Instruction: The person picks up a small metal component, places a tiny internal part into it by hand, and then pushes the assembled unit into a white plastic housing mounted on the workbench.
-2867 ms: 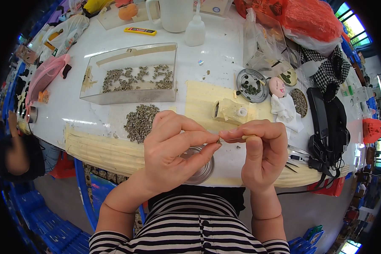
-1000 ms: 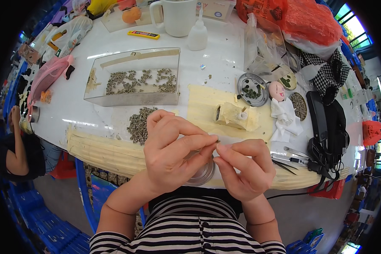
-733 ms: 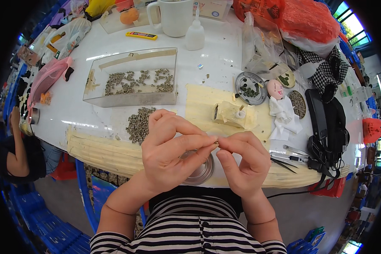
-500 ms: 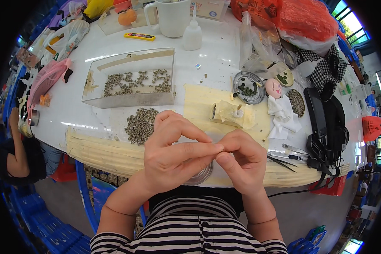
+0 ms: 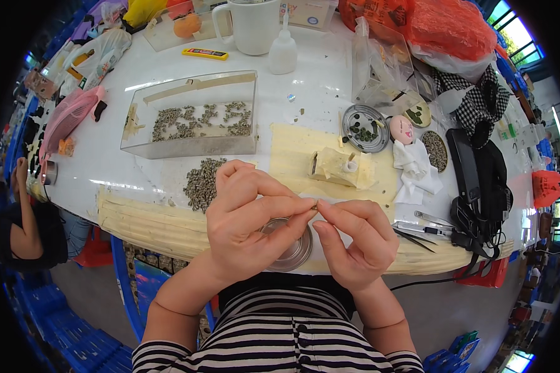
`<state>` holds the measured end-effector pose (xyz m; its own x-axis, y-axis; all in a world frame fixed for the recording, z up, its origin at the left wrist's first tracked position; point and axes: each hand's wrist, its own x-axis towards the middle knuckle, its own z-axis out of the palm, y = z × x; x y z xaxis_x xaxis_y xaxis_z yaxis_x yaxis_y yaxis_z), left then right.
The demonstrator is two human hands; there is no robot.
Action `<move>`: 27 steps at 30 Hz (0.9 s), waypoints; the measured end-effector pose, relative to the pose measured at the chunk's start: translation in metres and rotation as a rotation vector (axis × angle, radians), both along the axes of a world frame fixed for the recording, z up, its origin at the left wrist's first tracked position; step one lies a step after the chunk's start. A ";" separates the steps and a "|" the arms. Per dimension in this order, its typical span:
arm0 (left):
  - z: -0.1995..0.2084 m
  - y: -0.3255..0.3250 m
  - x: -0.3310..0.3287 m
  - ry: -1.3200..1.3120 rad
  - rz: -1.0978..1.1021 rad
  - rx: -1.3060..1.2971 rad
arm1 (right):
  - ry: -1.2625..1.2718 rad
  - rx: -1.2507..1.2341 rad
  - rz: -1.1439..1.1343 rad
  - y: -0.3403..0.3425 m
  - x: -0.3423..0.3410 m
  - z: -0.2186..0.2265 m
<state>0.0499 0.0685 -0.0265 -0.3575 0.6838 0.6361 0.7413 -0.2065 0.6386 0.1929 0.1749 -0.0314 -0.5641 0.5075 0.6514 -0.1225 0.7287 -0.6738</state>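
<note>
Above white table (image 5: pixel 330 81), left hand (image 5: pixel 246 227) and right hand (image 5: pixel 358 239) pinch seemingly one tiny piece (image 5: pixel 315 206).

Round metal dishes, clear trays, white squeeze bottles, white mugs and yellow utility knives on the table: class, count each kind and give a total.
Round metal dishes: 4
Clear trays: 1
White squeeze bottles: 1
White mugs: 1
Yellow utility knives: 1
Total: 8
</note>
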 end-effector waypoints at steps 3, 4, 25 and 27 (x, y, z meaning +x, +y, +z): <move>0.002 -0.001 -0.001 0.020 -0.051 0.003 | -0.021 -0.232 0.126 0.005 0.003 -0.001; 0.003 -0.001 -0.001 0.040 -0.070 0.007 | -0.025 -0.330 0.196 0.008 0.004 -0.002; 0.000 -0.001 -0.001 -0.008 -0.035 -0.003 | 0.005 -0.055 -0.012 -0.001 0.003 0.000; 0.003 -0.001 0.000 0.026 -0.051 -0.004 | -0.010 -0.149 0.045 0.002 0.004 -0.002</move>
